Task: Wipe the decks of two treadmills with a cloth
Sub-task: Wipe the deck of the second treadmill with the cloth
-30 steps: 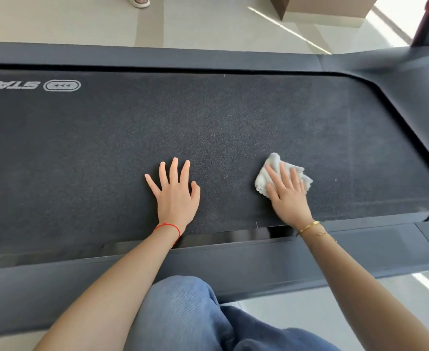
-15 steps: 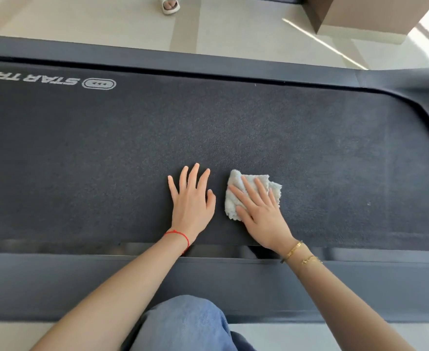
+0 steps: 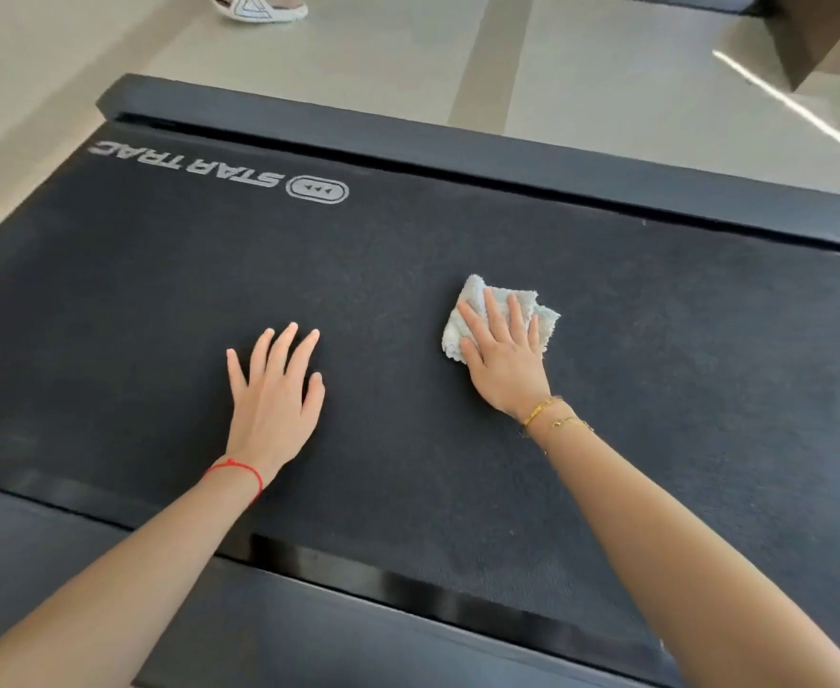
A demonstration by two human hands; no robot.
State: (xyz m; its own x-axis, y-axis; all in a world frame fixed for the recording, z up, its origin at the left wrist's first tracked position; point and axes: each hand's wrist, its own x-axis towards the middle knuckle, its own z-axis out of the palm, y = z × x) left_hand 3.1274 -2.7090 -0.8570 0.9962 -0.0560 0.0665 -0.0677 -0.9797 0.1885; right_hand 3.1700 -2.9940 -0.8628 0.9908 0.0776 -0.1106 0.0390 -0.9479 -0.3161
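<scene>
Upper left of the frame, the treadmill belt [image 3: 408,270] carries white lettering that reads "STAR TRAC" [image 3: 184,163], upside down from here, with an oval badge of three small arrows [image 3: 317,190] just to its right. Left of centre, the left hand [image 3: 274,394] lies flat on the belt, fingers spread and holding nothing — it looks like a brace for leaning in. A red thread [image 3: 239,469] circles that wrist. Right of centre, the right hand [image 3: 504,360] presses palm-down on the pale cloth [image 3: 497,302], fingers apart on top of it, not curled around it; gold bracelets [image 3: 549,414] sit at the wrist. The belt's long axis runs left to right across the frame, so strokes probably follow it. The cloth lies under the right hand, with unwiped-looking belt open toward the right edge.
</scene>
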